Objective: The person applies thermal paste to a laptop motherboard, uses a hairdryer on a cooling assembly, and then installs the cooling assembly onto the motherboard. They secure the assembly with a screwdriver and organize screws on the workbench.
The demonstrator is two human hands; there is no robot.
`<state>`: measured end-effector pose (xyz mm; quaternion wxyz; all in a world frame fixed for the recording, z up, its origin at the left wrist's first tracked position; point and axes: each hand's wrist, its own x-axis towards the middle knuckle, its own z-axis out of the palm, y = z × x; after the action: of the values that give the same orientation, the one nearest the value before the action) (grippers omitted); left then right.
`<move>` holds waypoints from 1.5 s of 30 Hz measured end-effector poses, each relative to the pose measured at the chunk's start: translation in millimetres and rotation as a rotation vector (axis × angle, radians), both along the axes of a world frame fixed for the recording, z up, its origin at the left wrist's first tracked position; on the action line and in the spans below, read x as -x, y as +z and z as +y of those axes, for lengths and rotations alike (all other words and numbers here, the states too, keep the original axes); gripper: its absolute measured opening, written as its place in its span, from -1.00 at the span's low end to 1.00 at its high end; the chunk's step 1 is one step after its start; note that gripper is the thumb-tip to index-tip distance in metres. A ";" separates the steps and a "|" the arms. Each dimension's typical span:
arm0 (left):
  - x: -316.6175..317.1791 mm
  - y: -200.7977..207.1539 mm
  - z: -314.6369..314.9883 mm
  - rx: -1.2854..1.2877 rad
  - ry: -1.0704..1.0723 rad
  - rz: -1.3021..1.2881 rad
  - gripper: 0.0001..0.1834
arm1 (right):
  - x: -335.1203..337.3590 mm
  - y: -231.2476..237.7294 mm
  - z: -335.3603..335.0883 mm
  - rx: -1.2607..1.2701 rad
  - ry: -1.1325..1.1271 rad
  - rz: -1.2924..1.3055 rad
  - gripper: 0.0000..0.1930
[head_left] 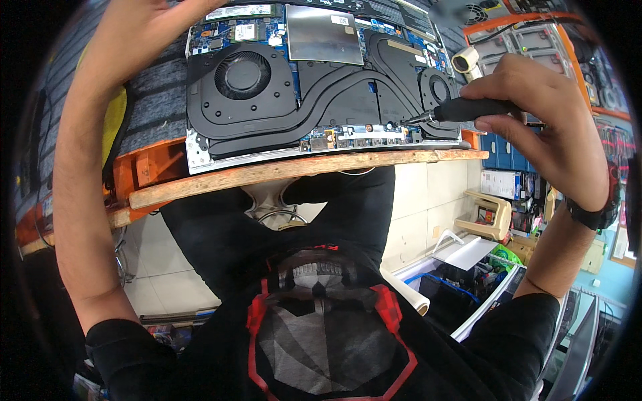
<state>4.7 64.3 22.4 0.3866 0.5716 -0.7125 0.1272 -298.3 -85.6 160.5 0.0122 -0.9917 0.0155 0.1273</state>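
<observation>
Screwdriver [476,110] with a black handle is grasped between the thumb and fingers of the person's right hand [542,100]; its thin shaft points left, the tip at a row of small parts along the near side of an opened laptop [261,113]; whether it touches them cannot be told; the laptop lies, inner parts bare, just beyond the bench's wooden edge [307,172]; one fan [243,75] sits on its left, another fan [438,88] on its right, with dark heat pipes [334,87] between and a silver plate [324,35] farther back; the left hand [170,20] is near the laptop's far left corner, its fingers cut off by the upper edge, so its grip cannot be told.
</observation>
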 end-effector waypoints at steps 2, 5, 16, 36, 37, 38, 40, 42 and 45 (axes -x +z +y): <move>1.0 0.7 1.2 0.008 0.014 -0.012 -0.87 | 0.5 -1.7 -0.5 0.004 0.011 -0.009 -0.71; 2.0 0.2 1.1 0.004 0.048 -0.019 -0.87 | -0.4 -2.2 -1.3 -0.003 0.020 -0.012 -0.71; 0.1 1.2 1.7 -0.006 0.011 -0.016 -0.87 | -16.0 -5.0 29.1 0.212 0.162 -0.018 -0.74; -9.0 -0.9 -4.6 -0.056 -0.056 0.088 -0.87 | -28.3 10.3 23.3 0.233 -0.201 0.331 -0.77; -12.9 -1.9 -4.9 -0.076 -0.076 0.126 -0.87 | -27.6 8.8 21.6 0.246 -0.221 0.336 -0.77; -13.4 -3.5 -1.3 -0.046 -0.048 0.065 -0.87 | -19.5 -4.8 20.1 0.206 -0.145 0.175 -0.78; -2.8 0.2 2.0 0.003 -0.026 -0.012 -0.87 | -14.9 -10.1 18.9 0.119 -0.066 0.014 -0.78; -0.1 0.8 1.8 0.019 -0.015 -0.026 -0.87 | -20.1 -4.7 17.9 0.121 -0.115 0.095 -0.77; 0.0 1.2 -0.1 0.022 -0.031 -0.028 -0.87 | -33.8 3.9 28.3 0.339 -0.317 0.381 -0.76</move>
<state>4.8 64.1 23.6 0.3850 0.5543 -0.7251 0.1371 -264.5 -57.4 164.4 -0.1369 -0.9230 0.1932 0.3034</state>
